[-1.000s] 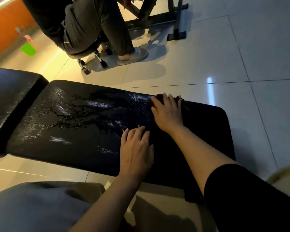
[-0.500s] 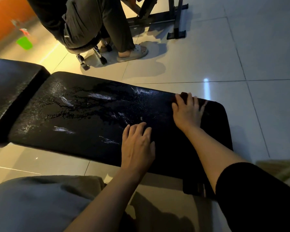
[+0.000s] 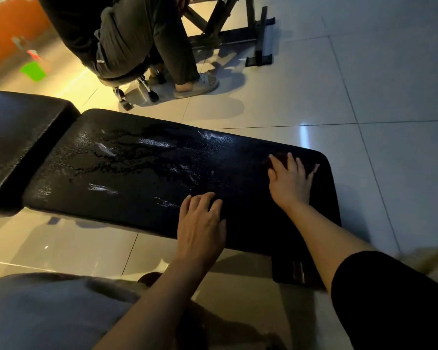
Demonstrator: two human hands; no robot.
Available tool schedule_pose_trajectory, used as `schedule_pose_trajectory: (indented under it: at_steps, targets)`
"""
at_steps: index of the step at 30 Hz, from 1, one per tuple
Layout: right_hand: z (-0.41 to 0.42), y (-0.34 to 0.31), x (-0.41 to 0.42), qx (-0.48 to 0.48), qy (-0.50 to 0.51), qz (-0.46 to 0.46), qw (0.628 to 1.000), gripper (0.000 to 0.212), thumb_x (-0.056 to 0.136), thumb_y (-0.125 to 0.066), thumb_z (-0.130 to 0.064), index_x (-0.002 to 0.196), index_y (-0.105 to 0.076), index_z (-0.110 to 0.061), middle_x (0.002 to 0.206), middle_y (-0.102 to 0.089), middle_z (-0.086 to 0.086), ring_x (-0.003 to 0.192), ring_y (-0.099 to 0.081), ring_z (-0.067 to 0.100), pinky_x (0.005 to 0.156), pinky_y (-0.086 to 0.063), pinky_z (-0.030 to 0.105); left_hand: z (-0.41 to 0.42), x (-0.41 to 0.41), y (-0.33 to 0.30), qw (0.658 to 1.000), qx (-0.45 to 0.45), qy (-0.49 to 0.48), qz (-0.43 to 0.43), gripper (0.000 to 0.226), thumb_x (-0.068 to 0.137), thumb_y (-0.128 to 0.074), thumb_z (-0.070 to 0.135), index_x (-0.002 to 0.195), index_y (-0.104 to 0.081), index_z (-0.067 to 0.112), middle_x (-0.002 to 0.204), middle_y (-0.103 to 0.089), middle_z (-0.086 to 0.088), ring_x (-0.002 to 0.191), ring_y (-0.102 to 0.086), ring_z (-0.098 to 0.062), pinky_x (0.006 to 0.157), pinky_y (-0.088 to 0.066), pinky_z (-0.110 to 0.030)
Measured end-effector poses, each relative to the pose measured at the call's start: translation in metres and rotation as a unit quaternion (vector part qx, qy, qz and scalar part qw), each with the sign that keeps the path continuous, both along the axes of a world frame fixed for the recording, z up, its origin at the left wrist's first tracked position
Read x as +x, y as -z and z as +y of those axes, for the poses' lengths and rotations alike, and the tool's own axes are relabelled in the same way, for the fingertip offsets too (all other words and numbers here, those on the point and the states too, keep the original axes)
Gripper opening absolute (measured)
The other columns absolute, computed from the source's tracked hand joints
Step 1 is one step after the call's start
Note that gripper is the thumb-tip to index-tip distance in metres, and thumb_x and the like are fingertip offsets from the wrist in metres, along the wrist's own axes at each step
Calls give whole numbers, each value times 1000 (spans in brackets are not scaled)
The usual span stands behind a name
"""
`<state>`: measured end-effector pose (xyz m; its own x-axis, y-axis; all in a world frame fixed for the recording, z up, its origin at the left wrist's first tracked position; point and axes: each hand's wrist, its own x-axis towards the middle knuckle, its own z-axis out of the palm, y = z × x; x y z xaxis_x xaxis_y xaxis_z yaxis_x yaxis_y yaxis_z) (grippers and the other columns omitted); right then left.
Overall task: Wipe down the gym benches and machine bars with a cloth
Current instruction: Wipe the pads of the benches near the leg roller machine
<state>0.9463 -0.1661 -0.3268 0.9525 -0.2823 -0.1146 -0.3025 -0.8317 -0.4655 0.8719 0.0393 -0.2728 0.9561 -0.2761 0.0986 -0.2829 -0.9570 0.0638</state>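
Observation:
A black padded gym bench lies across the view, its left and middle surface streaked with wet patches. My right hand presses flat on a dark cloth near the bench's right end; only the cloth's edges show around the fingers. My left hand rests flat on the near edge of the pad, fingers spread, holding nothing. A second black pad adjoins the bench at the left.
A person sits on a wheeled stool just beyond the bench. A metal machine frame stands on the tiled floor behind. A green object lies by the orange wall at far left. My knee fills the lower left.
My right hand has slid the cloth rightward along the bench toward its end. My left hand has stayed on the near edge.

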Motion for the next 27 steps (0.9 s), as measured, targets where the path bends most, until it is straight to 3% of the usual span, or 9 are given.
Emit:
schedule_pose_trajectory:
  at_steps: [4,7,9,11,14,17,20,24,27]
  targets:
    - [76,-23,-1,-30,-122,-56,991,49,104,-28,-39,152,-21,-37,163,-7,9,150,-1,29,119,6,56,18,-11,-6,999,-2,-33,2,50,91,-58,33,138,-49,19,146,-43,-3,137,-34,-21,119,-16,-41]
    - [122,-35,-16,-42,-269,-85,959,49,105,-27,-39,153,-16,-39,164,-1,6,150,4,26,117,13,52,35,-17,-9,999,-1,-52,-3,51,89,-59,29,138,-50,19,146,-44,-3,136,-34,-22,118,-18,-42]
    - [117,-31,-20,-71,-310,-108,942,49,105,-29,-40,152,-16,-41,164,-3,4,151,2,24,118,15,52,43,-19,-11,998,-7,-58,-1,50,89,-61,30,137,-51,19,144,-45,-4,135,-36,-23,117,-20,-43]
    - [91,-20,-23,-74,-268,-120,953,49,104,-31,-41,151,-20,-43,164,-9,4,151,-5,23,118,11,54,48,-20,-12,998,-15,-60,-3,50,89,-61,31,137,-51,19,143,-46,-3,134,-37,-23,116,-22,-44]
    - [45,-6,-33,-29,-88,-56,994,47,104,-30,-42,150,-25,-42,163,-12,3,150,-7,24,118,2,59,53,-24,-11,998,-26,-59,-6,50,92,-59,32,139,-47,20,145,-43,-2,135,-35,-21,117,-21,-43]
    - [57,-14,-40,-17,-8,-17,1000,48,104,-28,-39,152,-23,-36,163,-9,9,150,-2,29,118,1,60,62,-30,-9,998,-34,-52,-8,50,92,-59,31,139,-48,19,145,-45,-3,134,-37,-22,117,-21,-44]
    - [128,-32,-43,-44,-109,-72,991,50,105,-29,-38,154,-19,-33,163,-6,12,150,0,31,117,8,58,80,-35,-14,998,-27,-56,-16,51,90,-61,29,139,-48,18,145,-46,-4,134,-39,-22,117,-21,-44]
    - [197,-45,-58,-50,-287,-114,950,50,105,-26,-37,153,-13,-38,164,1,6,150,6,26,116,12,51,114,-36,-22,996,-13,-80,-25,51,92,-58,26,141,-45,20,148,-43,-1,139,-34,-18,120,-12,-43]
    - [179,-34,-61,-50,-237,-141,960,48,104,-32,-38,151,-22,-39,163,-11,5,151,-3,24,118,14,52,127,-36,-25,998,0,-65,-6,53,95,-54,26,145,-38,22,153,-34,1,143,-26,-16,120,-4,-45]
